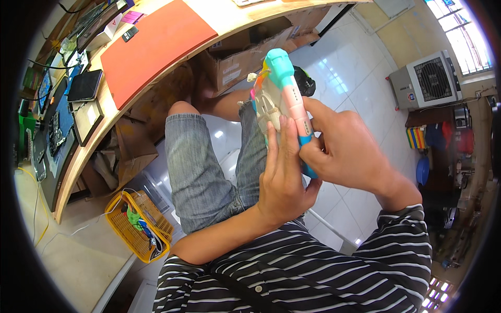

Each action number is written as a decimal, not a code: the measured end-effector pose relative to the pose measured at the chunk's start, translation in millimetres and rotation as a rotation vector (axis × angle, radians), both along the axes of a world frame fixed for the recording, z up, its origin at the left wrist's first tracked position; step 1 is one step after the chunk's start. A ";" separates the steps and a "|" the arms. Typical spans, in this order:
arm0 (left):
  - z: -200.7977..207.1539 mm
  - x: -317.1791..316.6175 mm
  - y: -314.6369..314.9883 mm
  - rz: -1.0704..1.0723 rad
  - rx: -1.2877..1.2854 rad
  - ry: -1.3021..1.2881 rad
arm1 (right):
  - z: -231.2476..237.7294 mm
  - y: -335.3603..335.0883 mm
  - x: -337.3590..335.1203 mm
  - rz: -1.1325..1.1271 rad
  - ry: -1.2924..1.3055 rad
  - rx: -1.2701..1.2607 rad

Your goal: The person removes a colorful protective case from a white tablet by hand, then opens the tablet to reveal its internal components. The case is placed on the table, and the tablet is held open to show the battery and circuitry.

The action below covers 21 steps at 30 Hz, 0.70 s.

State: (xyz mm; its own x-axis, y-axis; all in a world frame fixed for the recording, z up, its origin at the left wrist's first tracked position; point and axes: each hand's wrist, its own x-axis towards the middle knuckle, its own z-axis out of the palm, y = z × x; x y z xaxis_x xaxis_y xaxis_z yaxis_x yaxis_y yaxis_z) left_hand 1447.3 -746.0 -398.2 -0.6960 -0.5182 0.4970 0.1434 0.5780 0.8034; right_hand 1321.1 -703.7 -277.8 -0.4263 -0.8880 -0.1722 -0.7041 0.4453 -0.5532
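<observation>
Both hands clamp a pastel toy (pixel 282 99) over the lap: left hand (pixel 282 177) at 6 o'clock, right hand (pixel 344 151) at 3. Desk edge (pixel 156 88) stands well apart at 10.

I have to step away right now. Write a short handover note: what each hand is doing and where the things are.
Left hand: fingers flat against the near side of the pastel plastic toy, steadying it.
Right hand: pinching the toy's pink and blue side piece from the right.
Toy: held up over the lap, teal cap at the top, pointing away.
Yellow basket of small parts sits on the floor, lower left.
Done or left: cannot tell.
</observation>
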 end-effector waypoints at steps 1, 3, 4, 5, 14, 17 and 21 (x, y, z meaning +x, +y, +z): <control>2.3 1.2 1.3 -0.004 0.019 0.003 | 2.0 0.5 1.2 0.003 -0.002 0.031; 6.4 5.3 -0.8 -0.010 0.040 0.022 | 6.6 1.8 1.5 0.004 -0.007 0.090; 8.5 8.1 -3.2 -0.011 0.051 0.031 | 5.5 1.5 1.3 -0.029 -0.133 0.048; 10.3 14.2 -6.2 -0.064 0.224 0.041 | 1.9 2.8 1.9 -0.065 -0.261 0.007; 36.0 37.0 -37.0 -0.117 0.880 -0.062 | -18.2 -9.1 5.9 -0.021 -0.435 -0.065; 31.0 32.0 -31.7 -0.174 0.760 -0.051 | -3.5 -17.2 7.5 0.015 -0.316 0.076; 28.4 22.1 -26.8 -0.152 0.610 -0.036 | 2.9 -21.1 6.4 -0.006 -0.249 0.140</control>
